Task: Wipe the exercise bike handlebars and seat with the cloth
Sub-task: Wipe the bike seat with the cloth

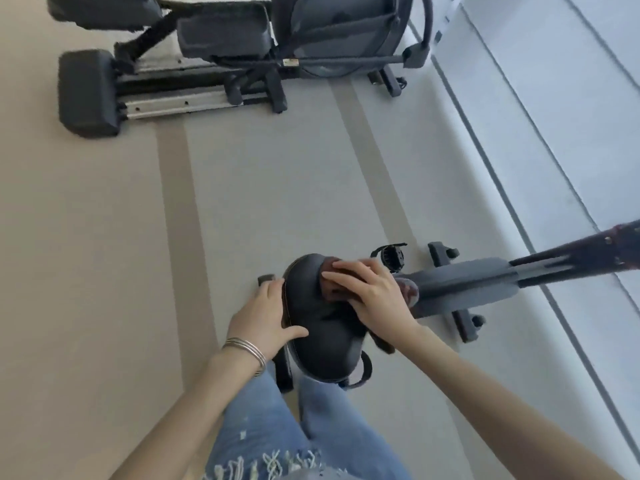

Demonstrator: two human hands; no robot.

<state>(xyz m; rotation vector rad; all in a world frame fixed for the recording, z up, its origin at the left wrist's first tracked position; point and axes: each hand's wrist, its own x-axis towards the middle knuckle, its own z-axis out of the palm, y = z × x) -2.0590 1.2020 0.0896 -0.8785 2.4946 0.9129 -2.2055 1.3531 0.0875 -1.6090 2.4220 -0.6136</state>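
Seat (318, 320) of an exercise bike (460, 284), black and padded, sits near the lower middle of the view, with a person standing just behind it in frayed blue jeans (277, 427). The right hand (367, 292) lies flat, fingers spread, pressing a dark reddish-brown cloth (334, 289) onto the seat's far right part; more of the cloth hangs off the seat's right side. The left hand (266, 317), with thin metal bangles (246, 351) at its wrist, clasps the seat's left edge, thumb on top and fingers curled over the side. From the seat the bike's grey frame runs right toward the wall, its stabiliser feet resting on a pale carpeted floor (104, 254) marked by 2 darker bands. Far across the floor stands an elliptical trainer (221, 53) in dark grey. White panelled wall (554, 116) fills the right side of the room.
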